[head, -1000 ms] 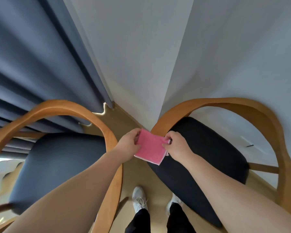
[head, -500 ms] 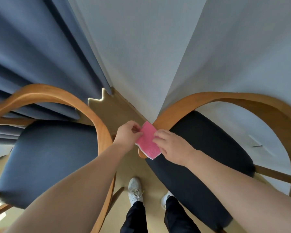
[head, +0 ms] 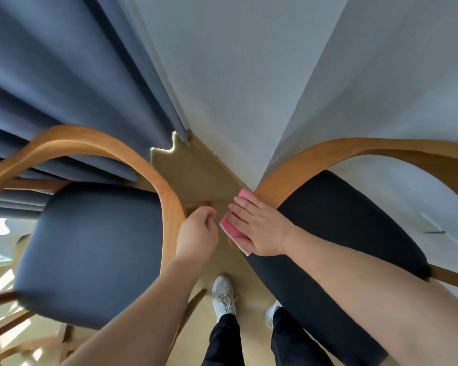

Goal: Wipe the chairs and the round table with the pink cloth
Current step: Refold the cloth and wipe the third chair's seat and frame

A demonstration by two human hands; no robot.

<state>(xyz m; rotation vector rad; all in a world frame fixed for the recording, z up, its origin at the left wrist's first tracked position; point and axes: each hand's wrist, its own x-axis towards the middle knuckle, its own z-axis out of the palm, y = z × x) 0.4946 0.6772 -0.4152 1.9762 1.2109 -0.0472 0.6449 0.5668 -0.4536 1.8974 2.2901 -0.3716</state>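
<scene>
Two wooden chairs with curved armrests stand side by side in a room corner. The right chair (head: 360, 151) has a black seat, the left chair (head: 90, 249) a dark blue one. My right hand (head: 259, 228) lies flat with straight fingers on the folded pink cloth (head: 232, 229), pressing it onto the front end of the right chair's left armrest. Most of the cloth is hidden under the hand. My left hand (head: 197, 235) hovers just left of the cloth with loosely curled fingers, holding nothing. The round table is out of view.
Dark blue curtains (head: 64, 88) hang behind the left chair, and grey walls (head: 236, 88) meet in the corner. My feet in white shoes (head: 224, 295) stand on the light wooden floor between the chairs.
My left hand let go of the cloth and drew back to the left. My right hand went from pinching the cloth to lying flat on it against the right chair's armrest.
</scene>
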